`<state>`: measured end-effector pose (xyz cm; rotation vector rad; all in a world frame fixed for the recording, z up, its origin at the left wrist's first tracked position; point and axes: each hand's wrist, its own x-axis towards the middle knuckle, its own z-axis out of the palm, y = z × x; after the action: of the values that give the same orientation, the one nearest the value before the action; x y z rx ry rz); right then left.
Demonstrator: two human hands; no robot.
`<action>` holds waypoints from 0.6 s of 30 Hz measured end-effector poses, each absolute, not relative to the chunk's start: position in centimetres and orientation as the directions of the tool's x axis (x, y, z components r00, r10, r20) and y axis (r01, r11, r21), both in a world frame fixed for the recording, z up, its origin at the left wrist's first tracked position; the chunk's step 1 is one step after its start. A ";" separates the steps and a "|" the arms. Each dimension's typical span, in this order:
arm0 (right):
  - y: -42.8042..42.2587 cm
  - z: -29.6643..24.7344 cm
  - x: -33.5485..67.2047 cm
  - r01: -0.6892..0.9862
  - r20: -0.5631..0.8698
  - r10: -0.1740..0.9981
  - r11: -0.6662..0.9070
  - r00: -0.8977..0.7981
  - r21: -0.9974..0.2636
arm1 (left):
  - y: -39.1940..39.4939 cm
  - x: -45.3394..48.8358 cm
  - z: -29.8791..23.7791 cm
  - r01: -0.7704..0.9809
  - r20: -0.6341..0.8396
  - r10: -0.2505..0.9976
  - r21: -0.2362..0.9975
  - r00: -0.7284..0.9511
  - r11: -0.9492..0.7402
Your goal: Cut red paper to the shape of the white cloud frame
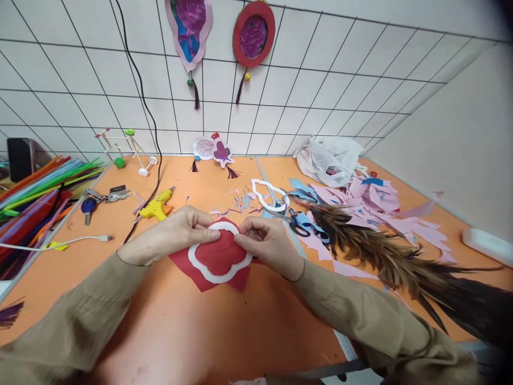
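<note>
Between my hands is a piece of red paper (202, 279) with angular cut edges. A white scalloped frame (218, 278) lies on its face, with red showing inside the outline. My left hand (190, 230) pinches the upper left edge, its thumb on the white frame and its fingers behind. At the upper right edge, my right hand (266, 243) pinches frame and paper between thumb and fingers. Just left of my left hand a yellow glue gun (158, 205) lies on the orange table (192, 342). Beyond my right hand lies another white frame cutout (266, 197) with scissors (298, 224).
Pink paper scraps (372, 198) and a bundle of brown feathers (368, 246) cover the right side. A plastic bag (331, 160) sits behind them. At left are keys (108, 196), a white cable (52, 244) and colourful pipe cleaners (48, 187). Ornaments (254, 35) hang on the tiled wall.
</note>
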<state>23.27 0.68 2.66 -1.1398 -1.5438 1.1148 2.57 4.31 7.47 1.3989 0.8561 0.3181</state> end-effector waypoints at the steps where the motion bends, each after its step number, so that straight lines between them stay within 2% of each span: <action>1: 0.7 2.6 23.3 0.169 0.137 0.975 0.167 -0.176 -0.971 | 4.3 2.7 7.4 0.281 -0.328 0.673 0.942 0.663 0.182; 10: 1.0 2.5 23.5 0.176 0.170 0.974 0.195 -0.147 -0.965 | 4.0 3.5 6.8 0.157 -0.248 0.755 0.969 0.607 0.191; 18: 1.2 2.9 23.6 0.200 0.178 0.973 0.205 -0.146 -0.958 | 4.1 3.6 6.7 0.110 -0.255 0.766 0.965 0.591 0.236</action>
<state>23.58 1.16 2.94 -1.1521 -1.5474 1.0423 3.59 4.13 6.72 1.2766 0.8600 0.5351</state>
